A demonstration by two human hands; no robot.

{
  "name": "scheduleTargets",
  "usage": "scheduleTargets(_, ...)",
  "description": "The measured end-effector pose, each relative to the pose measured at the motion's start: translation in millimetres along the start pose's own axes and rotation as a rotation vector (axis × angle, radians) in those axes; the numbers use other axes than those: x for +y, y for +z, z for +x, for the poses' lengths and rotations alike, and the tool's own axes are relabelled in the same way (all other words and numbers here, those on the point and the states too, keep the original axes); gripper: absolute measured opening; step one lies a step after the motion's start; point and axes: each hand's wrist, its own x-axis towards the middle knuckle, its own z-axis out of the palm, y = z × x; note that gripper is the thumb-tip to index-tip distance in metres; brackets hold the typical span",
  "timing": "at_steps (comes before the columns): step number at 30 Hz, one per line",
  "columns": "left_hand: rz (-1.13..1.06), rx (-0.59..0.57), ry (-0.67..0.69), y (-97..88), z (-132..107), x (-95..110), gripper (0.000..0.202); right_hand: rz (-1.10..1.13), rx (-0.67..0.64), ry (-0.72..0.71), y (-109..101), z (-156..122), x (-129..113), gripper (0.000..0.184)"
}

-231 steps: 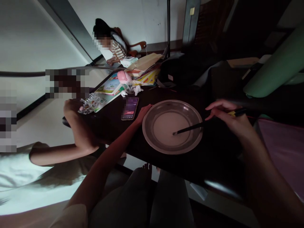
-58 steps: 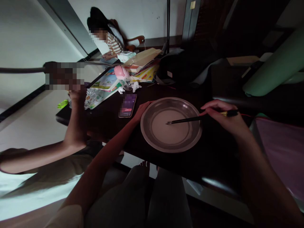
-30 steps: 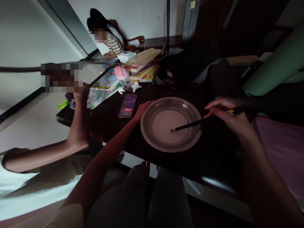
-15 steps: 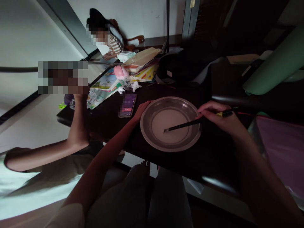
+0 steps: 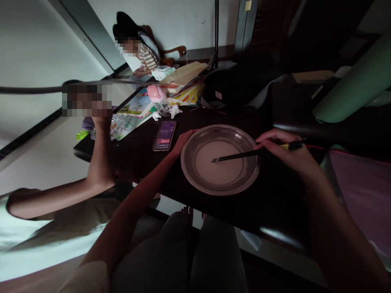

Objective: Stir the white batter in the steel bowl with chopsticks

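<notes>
A round, shallow metal plate [image 5: 195, 179] stands on the dark table, pale across its bottom. At its far left rim is my left hand [image 5: 182, 143], fingers curved along the edge and partly hidden behind it. My right hand [image 5: 279, 145], on the plate's right side, pinches a slim dark paintbrush [image 5: 241, 155] with a yellowish band near its upper end. The brush slants left over the rim, and its bristle tip is over the middle of the plate. Whether the tip touches the bottom I cannot tell.
A lit phone [image 5: 165, 135] lies left of the plate. Behind it are crumpled tissues [image 5: 175, 110], a pink-topped bottle [image 5: 156, 93] and papers [image 5: 139, 103]. A green cylinder [image 5: 351, 85] and a purple folder [image 5: 360, 195] are at right. One person sits close left, another farther back.
The brush tip has shifted slightly up and to the right over the plate, and my right hand has moved a little right. My left hand and the plate stay nearly where they were.
</notes>
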Motion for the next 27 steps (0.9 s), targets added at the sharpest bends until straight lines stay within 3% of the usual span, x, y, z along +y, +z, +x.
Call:
scheduleTargets(4, -0.061, -0.005, -0.022, 1.7, 0, -1, 0.047, 0.055, 0.069, 0.079, -6, -2, -3, 0.006)
scheduleTargets(9, -0.053, 0.008, -0.043, 2.5, 0, -2, 0.046, 0.046, -0.053, 0.003, 0, -2, -1, 0.008)
scheduleTargets(15, -0.016, 0.007, -0.016, 1.5, -2, 3, 0.047, 0.019, 0.074, 0.080, -9, -2, 1, 0.006)
scheduleTargets(21, -0.032, 0.008, -0.039, 2.8, -2, 5, 0.046, 0.036, -0.077, 0.015, 1, -2, -1, 0.009)
scheduleTargets(27, -0.036, -0.004, -0.018, 1.8, -1, 2, 0.046, 0.029, 0.065, 0.076, -9, -3, -2, 0.008)
